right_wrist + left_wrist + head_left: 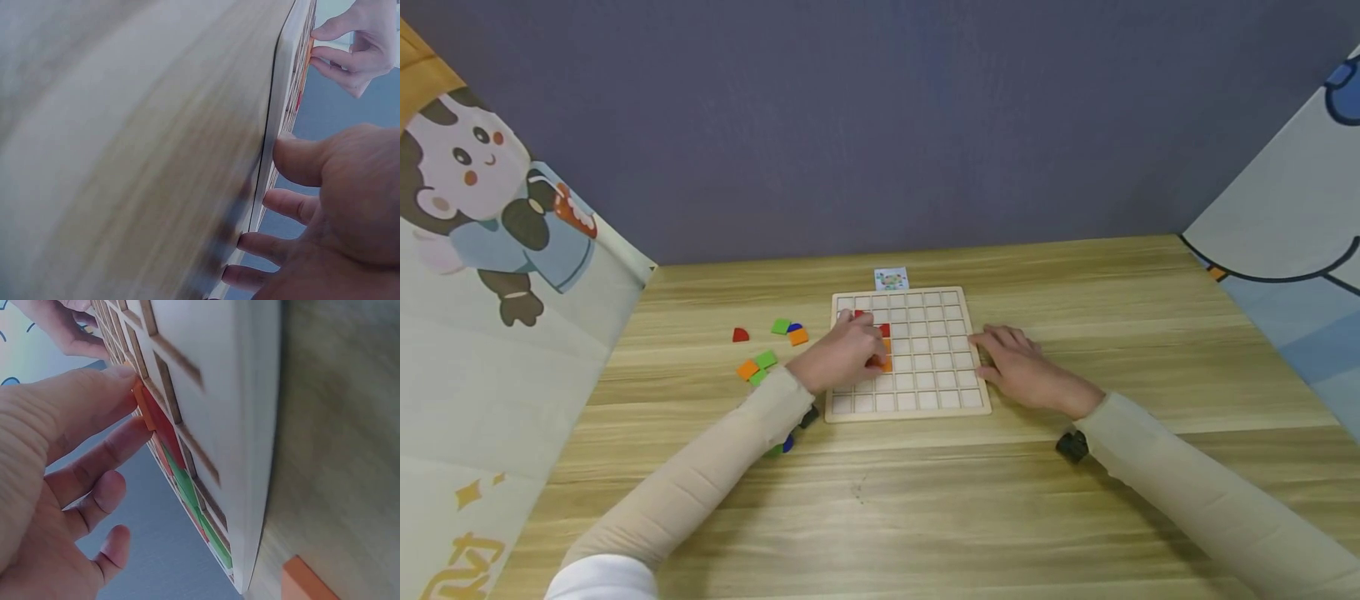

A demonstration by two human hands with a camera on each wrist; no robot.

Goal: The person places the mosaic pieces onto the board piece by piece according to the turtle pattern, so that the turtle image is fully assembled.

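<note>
A pale wooden grid board (910,416) lies on the table, divided into square cells. Over its left half, my left hand (847,354) pinches a small orange tile (144,406) between thumb and index finger, right at the cells, as the left wrist view shows. Beside that tile a red piece (164,428) and green pieces (183,484) sit in the grid. In the head view, part of the board's left side is hidden under this hand. My right hand (1018,367) rests with loosely extended fingers along the board's right edge, its thumb (299,159) touching the rim.
Loose pieces lie left of the board: a red quarter-round (741,335), green squares (766,359), an orange square (798,336) and a blue piece partly covered. More pieces lie near the left forearm. A small printed card (891,278) is behind the board.
</note>
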